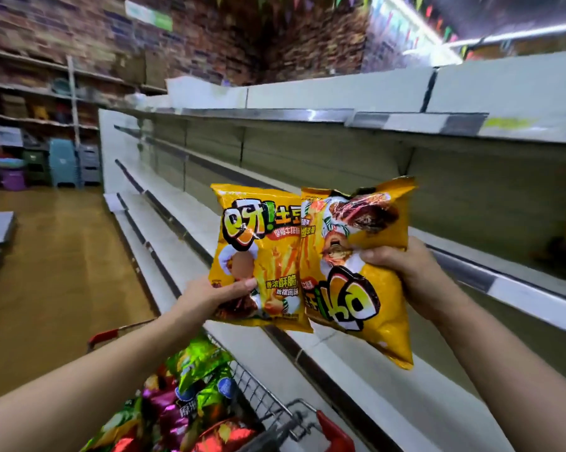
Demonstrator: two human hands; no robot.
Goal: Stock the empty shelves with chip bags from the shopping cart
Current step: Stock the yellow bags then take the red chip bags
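You are holding both bags up, long axes near vertical: left hand point(216, 293) pinching upright bag point(258, 243) by lower edge, right hand point(402, 272) gripping inverted bag point(356, 288) by side. Empty shelf point(516, 288) lying ahead-right, right hand being nearer.

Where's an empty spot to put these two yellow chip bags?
The white shelf board behind the yellow bags, between back panel and dark price rail, is bare. So is the lower shelf beside the shopping cart. The cart is crowded with green and red chip bags.
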